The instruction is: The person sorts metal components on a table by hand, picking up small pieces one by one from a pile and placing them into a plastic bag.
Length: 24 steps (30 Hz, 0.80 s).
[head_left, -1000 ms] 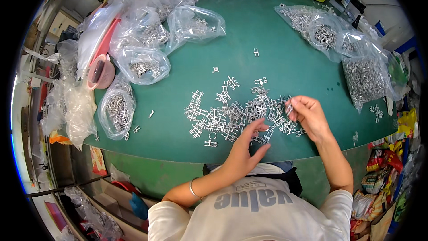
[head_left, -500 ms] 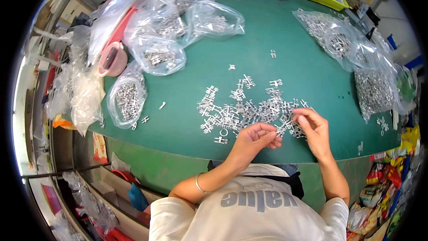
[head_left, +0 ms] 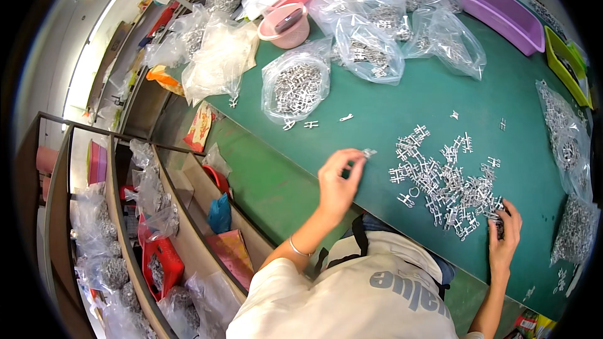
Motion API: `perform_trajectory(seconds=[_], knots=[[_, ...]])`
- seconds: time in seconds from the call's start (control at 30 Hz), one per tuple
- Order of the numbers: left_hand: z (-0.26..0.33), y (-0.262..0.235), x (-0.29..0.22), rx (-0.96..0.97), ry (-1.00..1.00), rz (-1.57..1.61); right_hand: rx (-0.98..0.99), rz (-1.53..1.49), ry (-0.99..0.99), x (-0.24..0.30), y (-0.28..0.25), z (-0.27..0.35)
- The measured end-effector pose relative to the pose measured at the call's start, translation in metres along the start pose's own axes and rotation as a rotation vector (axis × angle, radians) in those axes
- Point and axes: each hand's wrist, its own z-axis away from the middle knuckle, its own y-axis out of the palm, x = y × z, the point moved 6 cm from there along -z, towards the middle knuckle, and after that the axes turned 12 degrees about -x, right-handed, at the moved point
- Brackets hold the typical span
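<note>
My left hand is raised over the near edge of the green table, its thumb and forefinger pinching a small silver metal piece. To its right lies a loose pile of small silver H-shaped metal pieces, some of them overlapping. At the pile's right end my right hand curls its fingers and thumb around a few of these pieces, partly hiding them. A metal ring sits at the pile's left side. Nearer the far-left bags, a single small metal piece lies apart.
An open clear bag of metal pieces stands at the left, with a pink basket behind. More filled bags line the back. A purple tray, a yellow-green tray and long bags flank the right. Shelving stands left of the table.
The view has swung left. My left hand has moved left, away from the pile, with a small metal piece in its pinch. My right hand has lowered onto the pile's right end.
</note>
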Motion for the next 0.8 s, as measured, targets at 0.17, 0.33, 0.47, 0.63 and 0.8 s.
perform_trajectory(seconds=[0.17,0.33,0.47,0.63,0.8], knots=[[-0.027,-0.037,0.048,-0.209,0.104,-0.33,-0.096,-0.103,0.114,-0.015,-0.003,-0.002],[-0.04,-0.035,0.049,-0.209,0.237,-0.485,-0.185,-0.191,0.268,-0.033,-0.009,-0.001],[-0.019,-0.009,0.021,-0.075,0.113,-0.279,-0.202,-0.331,0.517,-0.049,-0.011,0.0],[0.021,0.051,-0.039,0.332,0.246,-0.032,-0.209,-0.478,0.604,-0.055,-0.02,-0.006],[0.057,0.105,-0.085,0.717,0.479,-0.062,-0.081,-0.094,0.13,0.002,-0.014,-0.034]])
